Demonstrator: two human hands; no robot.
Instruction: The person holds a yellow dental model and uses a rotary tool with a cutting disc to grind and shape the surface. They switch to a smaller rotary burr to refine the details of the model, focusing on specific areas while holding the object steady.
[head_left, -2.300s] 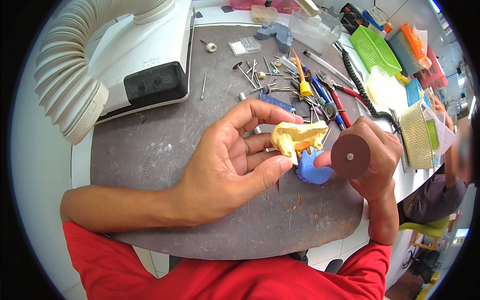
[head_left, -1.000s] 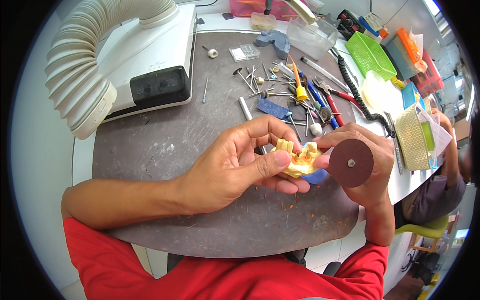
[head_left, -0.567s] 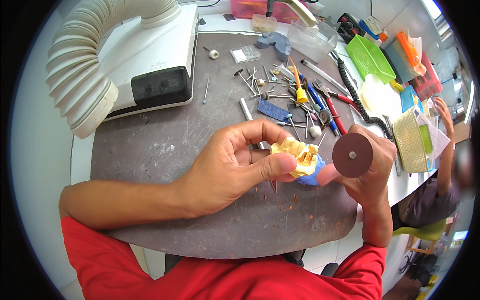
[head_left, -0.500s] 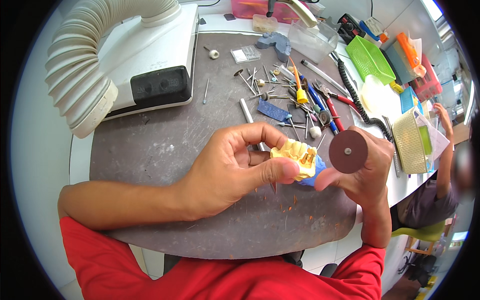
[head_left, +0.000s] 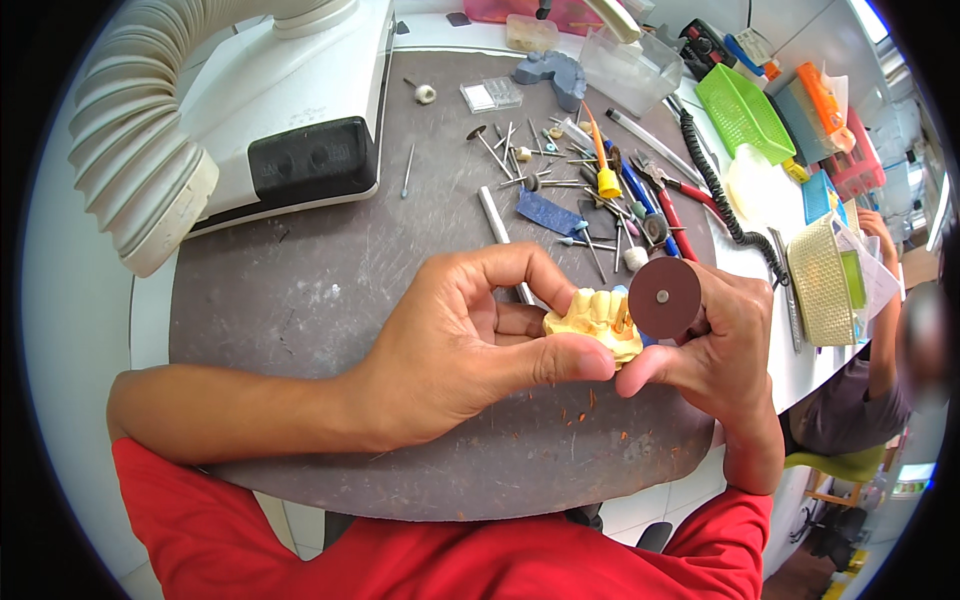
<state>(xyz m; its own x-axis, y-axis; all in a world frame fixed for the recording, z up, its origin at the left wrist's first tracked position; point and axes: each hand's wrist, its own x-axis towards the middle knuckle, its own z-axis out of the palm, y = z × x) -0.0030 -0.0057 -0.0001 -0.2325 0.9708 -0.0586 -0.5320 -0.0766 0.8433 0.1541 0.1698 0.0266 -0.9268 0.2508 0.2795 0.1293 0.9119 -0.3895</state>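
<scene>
My left hand (head_left: 450,345) pinches a yellow dental cast (head_left: 580,318) between thumb and fingers, its row of teeth facing up. Orange-brown spots show at the cast's right end, close to the disc. A flat, round brown sanding disc (head_left: 655,310) with a metal centre faces up on the rotary tool in my right hand (head_left: 735,335). That hand is closed, and it hides the tool's body. My right thumb lies beside the cast's lower right edge, near my left thumb tip. Something blue shows in part behind the cast.
Beyond my hands lie several burs (head_left: 530,180), a yellow-capped orange brush-like tool (head_left: 607,180) and red-handled pliers (head_left: 672,205). A white box with a ridged hose (head_left: 130,140) stands left. At right are a coiled black cord (head_left: 715,190), a cream basket (head_left: 822,280) and another person's arm (head_left: 882,320).
My right hand and the disc have moved left, up to the cast. The cast has turned slightly, and the blue material behind it is now mostly covered.
</scene>
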